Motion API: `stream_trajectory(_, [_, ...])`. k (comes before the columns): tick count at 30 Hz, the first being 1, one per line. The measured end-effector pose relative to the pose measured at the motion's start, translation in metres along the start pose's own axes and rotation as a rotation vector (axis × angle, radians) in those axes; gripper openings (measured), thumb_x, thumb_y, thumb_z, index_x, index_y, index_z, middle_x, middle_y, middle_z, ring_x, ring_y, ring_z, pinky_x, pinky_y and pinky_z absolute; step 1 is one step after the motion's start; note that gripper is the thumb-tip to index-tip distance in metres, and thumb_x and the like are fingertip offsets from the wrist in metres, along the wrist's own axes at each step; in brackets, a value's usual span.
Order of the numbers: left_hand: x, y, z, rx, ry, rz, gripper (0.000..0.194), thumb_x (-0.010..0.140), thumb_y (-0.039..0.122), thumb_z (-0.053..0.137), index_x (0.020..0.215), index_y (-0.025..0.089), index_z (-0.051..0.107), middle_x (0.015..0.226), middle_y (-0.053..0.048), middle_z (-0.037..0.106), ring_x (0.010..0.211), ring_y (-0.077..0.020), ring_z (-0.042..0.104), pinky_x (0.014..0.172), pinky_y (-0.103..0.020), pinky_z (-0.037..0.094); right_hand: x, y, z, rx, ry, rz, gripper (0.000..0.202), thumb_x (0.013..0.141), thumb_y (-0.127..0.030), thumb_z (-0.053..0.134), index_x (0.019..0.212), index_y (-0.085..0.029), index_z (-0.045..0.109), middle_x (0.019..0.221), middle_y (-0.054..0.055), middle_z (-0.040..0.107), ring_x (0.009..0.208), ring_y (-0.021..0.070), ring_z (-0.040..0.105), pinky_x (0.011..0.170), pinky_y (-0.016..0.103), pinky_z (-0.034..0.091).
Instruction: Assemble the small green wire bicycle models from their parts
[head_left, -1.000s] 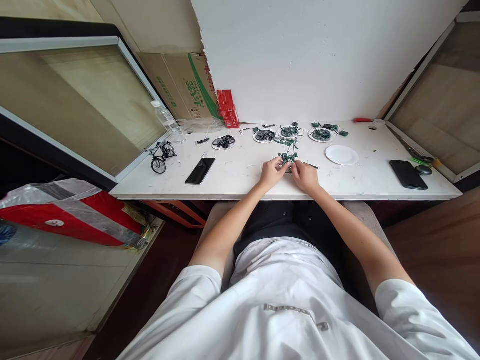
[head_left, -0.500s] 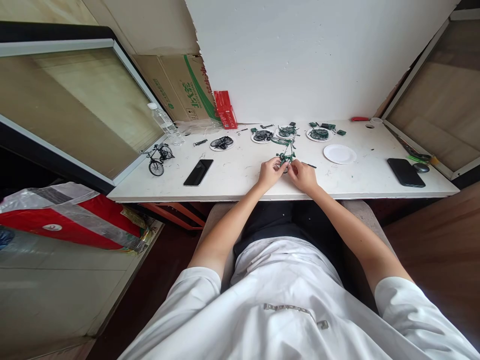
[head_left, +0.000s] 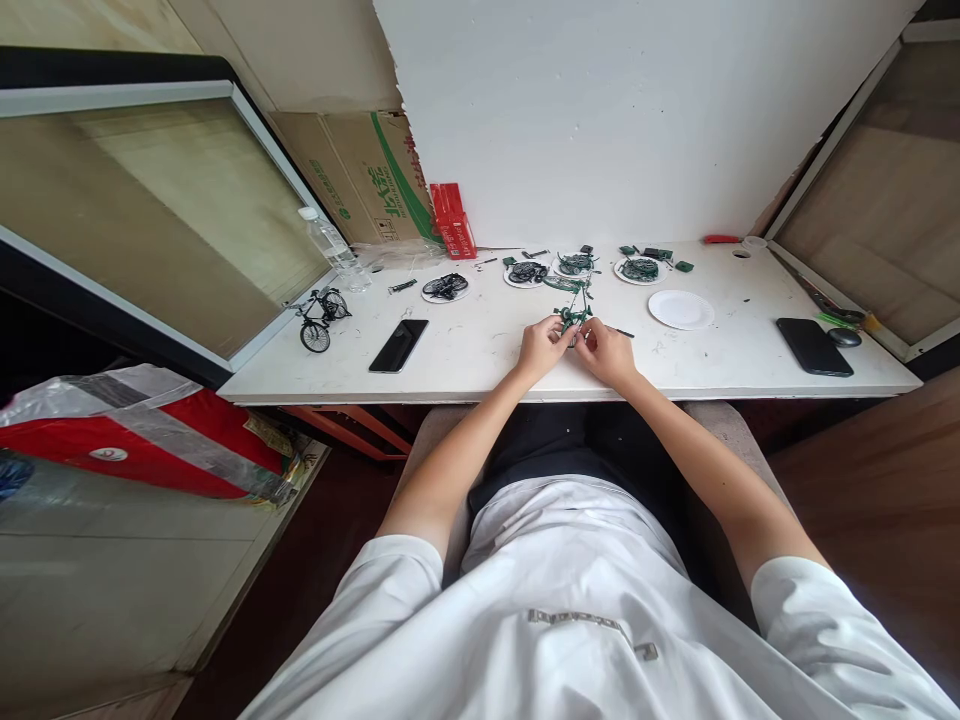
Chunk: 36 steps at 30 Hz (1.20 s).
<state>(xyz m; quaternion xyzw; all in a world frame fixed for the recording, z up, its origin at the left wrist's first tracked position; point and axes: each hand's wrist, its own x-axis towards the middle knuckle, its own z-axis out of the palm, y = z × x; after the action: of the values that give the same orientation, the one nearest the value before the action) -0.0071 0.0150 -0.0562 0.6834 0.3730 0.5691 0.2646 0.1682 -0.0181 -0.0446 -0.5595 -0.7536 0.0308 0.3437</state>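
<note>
A small green model bicycle [head_left: 576,312] stands partly assembled near the table's front edge, its lower part hidden by my fingers. My left hand [head_left: 541,348] pinches it from the left. From the right, my right hand [head_left: 606,350] has its fingers closed at the same low part, and the fingertips nearly meet. A thin dark tool [head_left: 624,333] lies by my right hand. Behind the bicycle are plates with green parts [head_left: 576,264] and black parts [head_left: 527,273].
A black model bicycle [head_left: 321,316] stands at the left, near a plastic bottle [head_left: 330,245] and a phone [head_left: 399,346]. To the right are a white plate [head_left: 681,310], another black phone [head_left: 814,346] and a mouse [head_left: 845,337]. A red box [head_left: 453,222] stands behind.
The whole view has shifted very slightly. Both hands stay at the green bicycle, with only a tiny change in the right fingers.
</note>
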Motion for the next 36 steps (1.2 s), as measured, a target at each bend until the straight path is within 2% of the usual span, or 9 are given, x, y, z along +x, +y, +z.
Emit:
stream_trajectory(12, [-0.002, -0.005, 0.0, -0.019, -0.012, -0.006, 0.056, 0.092, 0.076, 0.075, 0.089, 0.02, 0.072, 0.072, -0.004, 0.073, 0.062, -0.018, 0.072, 0.058, -0.03, 0.061, 0.001, 0.003, 0.004, -0.023, 0.023, -0.018, 0.033, 0.107, -0.047, 0.049, 0.102, -0.022, 0.069, 0.082, 0.009, 0.076, 0.074, 0.0256, 0.068, 0.066, 0.033, 0.036])
stream_trajectory(18, [-0.001, -0.01, 0.001, -0.014, 0.004, 0.013, 0.055, 0.092, 0.074, 0.076, 0.086, 0.02, 0.071, 0.068, -0.003, 0.069, 0.058, -0.0168, 0.069, 0.058, -0.03, 0.06, 0.0, 0.0, 0.001, 0.025, 0.032, -0.005, 0.027, 0.103, -0.043, 0.054, 0.114, -0.022, 0.066, 0.082, 0.005, 0.077, 0.073, 0.0241, 0.069, 0.066, 0.031, 0.037])
stream_trajectory(29, [-0.001, -0.006, 0.0, -0.012, -0.01, 0.036, 0.054, 0.093, 0.074, 0.075, 0.084, 0.021, 0.07, 0.067, -0.002, 0.069, 0.056, -0.0149, 0.065, 0.057, -0.028, 0.058, 0.0, 0.003, 0.002, 0.051, 0.037, -0.058, 0.019, 0.098, -0.035, 0.057, 0.109, -0.022, 0.065, 0.081, 0.004, 0.076, 0.073, 0.0222, 0.069, 0.068, 0.03, 0.04])
stream_trajectory(36, [-0.001, -0.009, 0.0, -0.001, -0.021, 0.033, 0.052, 0.094, 0.071, 0.075, 0.083, 0.021, 0.069, 0.068, -0.002, 0.069, 0.057, -0.015, 0.065, 0.058, -0.028, 0.058, 0.0, 0.004, 0.003, 0.052, 0.035, -0.06, 0.021, 0.097, -0.034, 0.057, 0.112, -0.022, 0.066, 0.08, 0.004, 0.075, 0.073, 0.0223, 0.069, 0.067, 0.03, 0.039])
